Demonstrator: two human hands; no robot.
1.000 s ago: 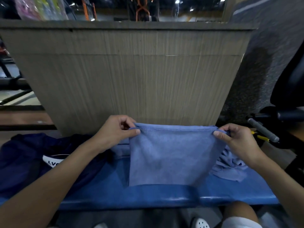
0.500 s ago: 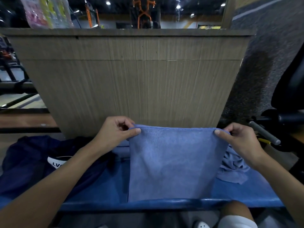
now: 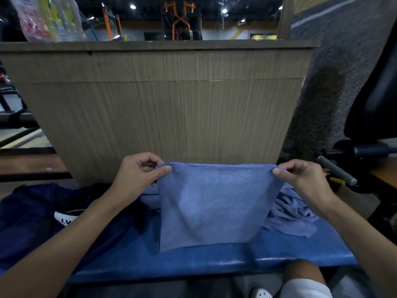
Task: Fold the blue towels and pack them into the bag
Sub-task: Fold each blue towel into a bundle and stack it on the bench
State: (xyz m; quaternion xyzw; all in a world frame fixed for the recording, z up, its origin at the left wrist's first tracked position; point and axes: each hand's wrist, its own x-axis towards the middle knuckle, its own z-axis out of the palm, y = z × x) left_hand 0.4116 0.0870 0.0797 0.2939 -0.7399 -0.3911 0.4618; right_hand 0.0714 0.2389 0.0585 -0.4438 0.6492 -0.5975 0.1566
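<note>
Over the bench (image 3: pixel 193 261), left hand (image 3: pixel 137 177), right hand (image 3: pixel 300 179) pinching blue towel (image 3: pixel 214 203) corners

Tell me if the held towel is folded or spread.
Spread: towel hangs flat, left hand and right hand pinching its top corners. Doubled? Cannot tell.

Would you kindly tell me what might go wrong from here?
The left hand and right hand only pinch the blue towel by its top corners; a slip could drop it. Its lower edge hangs near the front of the bench and might slide off. The crumpled towels beside it might snag.
</note>
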